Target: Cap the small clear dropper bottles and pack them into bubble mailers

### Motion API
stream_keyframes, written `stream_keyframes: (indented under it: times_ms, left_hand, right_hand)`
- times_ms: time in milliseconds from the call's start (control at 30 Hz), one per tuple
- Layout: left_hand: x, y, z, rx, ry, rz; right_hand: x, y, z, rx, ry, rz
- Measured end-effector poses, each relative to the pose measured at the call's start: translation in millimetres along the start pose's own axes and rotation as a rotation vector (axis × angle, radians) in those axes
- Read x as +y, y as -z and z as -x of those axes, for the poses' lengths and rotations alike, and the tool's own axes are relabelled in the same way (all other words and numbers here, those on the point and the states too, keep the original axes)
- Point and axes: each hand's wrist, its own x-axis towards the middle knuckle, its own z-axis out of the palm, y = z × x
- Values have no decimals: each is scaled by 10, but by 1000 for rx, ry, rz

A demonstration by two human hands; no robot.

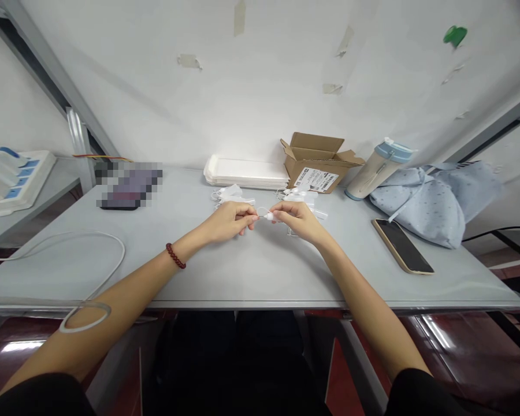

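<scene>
Over the middle of the table, my left hand (234, 221) pinches a thin pale cord between thumb and forefinger. The cord runs to a small white rounded piece (269, 216), which the fingertips of my right hand (298, 219) grip. Its exact kind is too small to tell. Just behind my left hand lies a heap of small white pieces with strings (231, 193). A similar heap of white and clear pieces (301, 195) lies behind my right hand, which partly hides it.
A stack of white trays (247, 172) and an open cardboard box (314, 164) stand against the wall. At the right are a tumbler (378, 169), a blue cloth bag (424, 202) and a phone (403, 245). A white cable (117, 260) loops over my left forearm.
</scene>
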Motion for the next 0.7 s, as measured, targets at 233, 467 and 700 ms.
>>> stream_keyframes:
  times_ms: [233,467,700]
  left_hand:
    - [14,-6,-1,-6,6,8]
    - [-1,-20,-9,-11,16,19]
    - [-35,-56,-8,-6,71,37]
  right_hand:
    - [3,-8,-10,1,12,3]
    - [22,-15,-25,-7,62,24]
    - [49,-67,-25,-16,76,38]
